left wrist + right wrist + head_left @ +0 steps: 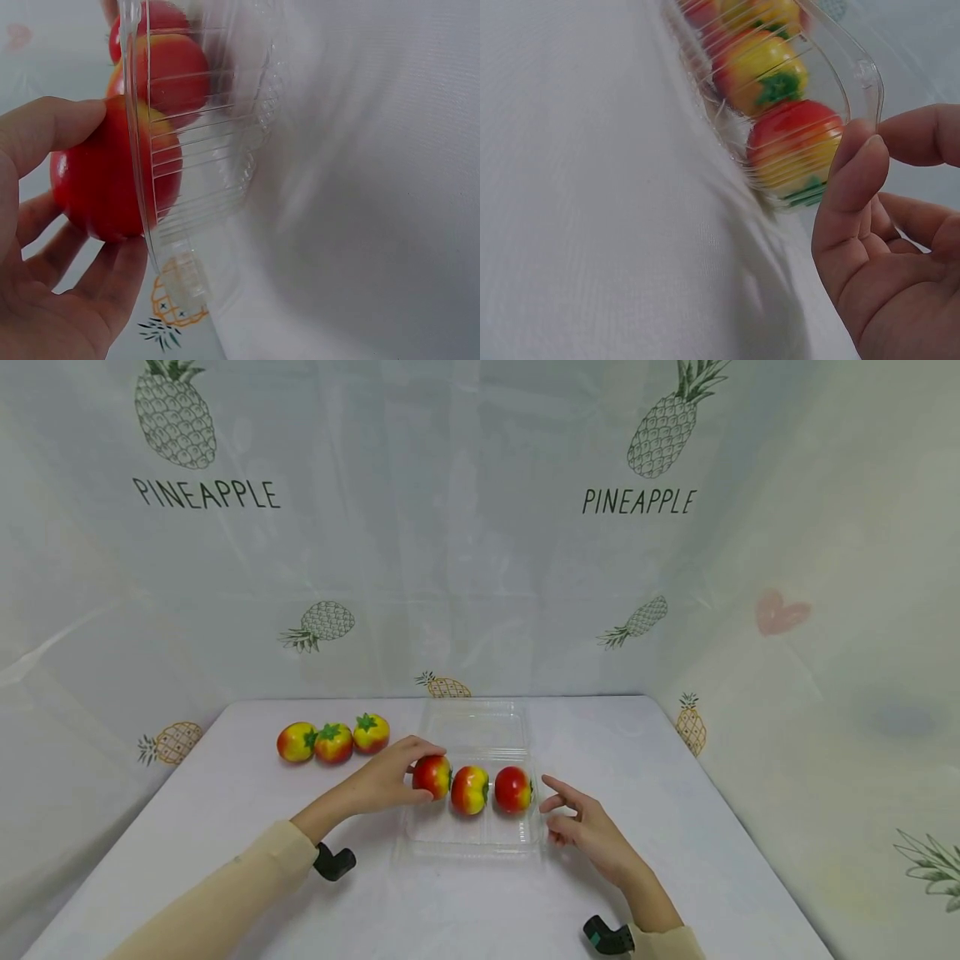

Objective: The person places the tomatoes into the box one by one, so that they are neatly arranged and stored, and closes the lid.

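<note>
My left hand (390, 779) grips a red-and-yellow persimmon (431, 777) at the left end of a clear plastic clamshell box (480, 839). Its thumb and fingers lie round the fruit in the left wrist view. Two more persimmons sit in the box: a middle one (470, 791) close beside the gripped fruit, and one at the right end (513, 790). At the box's right end is my right hand (592, 835), its fingers loosely bent. Its thumb and index fingertips are right at the box rim (880, 90) in the right wrist view.
Three persimmons (333, 743) with green leafy tops stand in a row at the back left of the white table (600, 735). The box lid (476, 727) lies folded back towards the far edge. A pineapple-print curtain (465, 527) hangs behind.
</note>
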Available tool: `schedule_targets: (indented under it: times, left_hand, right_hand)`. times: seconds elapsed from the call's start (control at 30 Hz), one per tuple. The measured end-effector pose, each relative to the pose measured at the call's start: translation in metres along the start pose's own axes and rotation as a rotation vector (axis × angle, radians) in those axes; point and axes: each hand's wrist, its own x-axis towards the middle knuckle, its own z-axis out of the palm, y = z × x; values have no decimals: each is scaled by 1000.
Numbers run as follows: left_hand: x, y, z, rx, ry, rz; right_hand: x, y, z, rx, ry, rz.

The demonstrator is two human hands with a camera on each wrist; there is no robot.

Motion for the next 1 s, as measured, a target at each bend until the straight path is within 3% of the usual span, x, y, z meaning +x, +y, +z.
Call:
schedule_targets:
  times: [1.0]
  left_hand:
    - [4, 4, 5, 62, 8, 0]
  right_hand:
    - [-1, -1, 0, -15, 28, 0]
